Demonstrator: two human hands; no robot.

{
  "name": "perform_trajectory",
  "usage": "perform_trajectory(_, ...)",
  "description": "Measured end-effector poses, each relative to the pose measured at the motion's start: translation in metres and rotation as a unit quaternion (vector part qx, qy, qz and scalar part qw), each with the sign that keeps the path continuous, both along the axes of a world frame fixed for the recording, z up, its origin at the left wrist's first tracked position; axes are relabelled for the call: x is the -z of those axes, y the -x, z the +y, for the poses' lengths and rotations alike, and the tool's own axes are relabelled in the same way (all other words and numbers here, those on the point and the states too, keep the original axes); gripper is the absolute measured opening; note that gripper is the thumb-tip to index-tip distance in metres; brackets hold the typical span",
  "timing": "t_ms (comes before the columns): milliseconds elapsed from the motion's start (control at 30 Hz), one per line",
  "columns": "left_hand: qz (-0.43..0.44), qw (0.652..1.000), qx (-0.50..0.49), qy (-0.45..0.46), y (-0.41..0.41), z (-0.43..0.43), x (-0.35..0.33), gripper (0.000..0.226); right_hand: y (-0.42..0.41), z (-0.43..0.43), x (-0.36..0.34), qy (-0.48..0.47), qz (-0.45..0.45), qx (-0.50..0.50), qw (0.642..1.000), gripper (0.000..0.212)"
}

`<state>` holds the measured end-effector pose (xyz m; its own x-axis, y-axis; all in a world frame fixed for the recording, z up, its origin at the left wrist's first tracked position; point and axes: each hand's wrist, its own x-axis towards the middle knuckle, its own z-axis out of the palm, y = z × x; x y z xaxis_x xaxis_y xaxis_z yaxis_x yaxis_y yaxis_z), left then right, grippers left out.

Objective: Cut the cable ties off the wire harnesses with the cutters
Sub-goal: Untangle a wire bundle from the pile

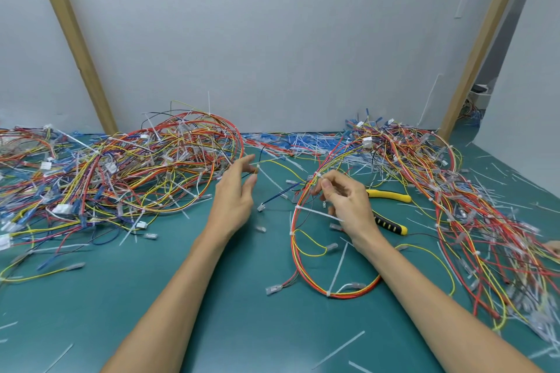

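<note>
**Wire harness and cutters relative to the hands.** A looped wire harness (295, 251) of red, orange and yellow leads lies on the green worktop (242, 327), bound at intervals by white nylon ties. One white cable tie (316, 212) crosses the loop just under the fingertips of the right hand (344, 203). That hand pinches the top of the harness between thumb and curled fingers. The yellow-and-black-handled cutters (389, 196) lie unheld just beyond the back of this hand and are partly hidden by it. Their two handles splay outward, away from the hand, so the long axis runs across the worktop; the cutting end is not visible.

The left hand (235, 195) is released, fingers loosely straight, on the side of the harness away from the cutters. The end of a yellow lead sits just off its fingertips; contact cannot be told.

By this layout the right hand is much the nearer to the cutters, and would probably have to give up its pinch to take them. A tangled heap of harnesses lies outboard of the left hand (121, 166) and another outboard of the right (454, 206).
</note>
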<state>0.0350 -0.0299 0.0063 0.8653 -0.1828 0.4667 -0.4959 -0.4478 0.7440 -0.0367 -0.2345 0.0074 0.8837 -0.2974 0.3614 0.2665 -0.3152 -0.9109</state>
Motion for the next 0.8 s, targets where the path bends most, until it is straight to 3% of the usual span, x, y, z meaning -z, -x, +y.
perform_trajectory(100, -0.016, 0.999, -0.016, 0.036, 0.005, -0.001, -0.008, 0.01, -0.004, -0.004, 0.003, -0.009, 0.004, 0.051, 0.999, 0.026)
perform_trajectory(300, 0.164, 0.963, 0.14, 0.16, 0.023, -0.007, -0.024, 0.019, -0.011, -0.015, 0.012, -0.011, 0.071, 0.135, 0.988, 0.026)
perform_trajectory(400, 0.21, 0.942, 0.163, 0.205, 0.031, -0.012, -0.023, 0.021, -0.012, -0.012, 0.009, -0.003, 0.092, 0.158, 0.983, 0.022)
perform_trajectory(467, 0.234, 0.927, 0.169, 0.239, 0.032, -0.012, -0.022, 0.019, -0.008, -0.01, 0.001, 0.049, 0.048, 0.233, 0.97, 0.033)
perform_trajectory(533, 0.249, 0.914, 0.171, 0.271, 0.031, -0.01, -0.021, 0.018, 0.002, -0.006, -0.012, 0.128, -0.103, 0.301, 0.939, 0.027)
perform_trajectory(633, 0.253, 0.901, 0.174, 0.307, 0.029, -0.009, -0.023, 0.014, 0.016, 0.008, -0.025, 0.226, -0.27, 0.24, 0.905, 0.015)
perform_trajectory(700, 0.261, 0.892, 0.185, 0.32, 0.03, -0.01, -0.023, 0.011, 0.019, 0.023, -0.022, 0.295, -0.249, 0.156, 0.909, 0.02)
perform_trajectory(800, 0.276, 0.879, 0.215, 0.325, 0.03, -0.011, -0.022, 0.012, 0.016, 0.037, -0.007, 0.345, -0.137, 0.102, 0.923, 0.019)
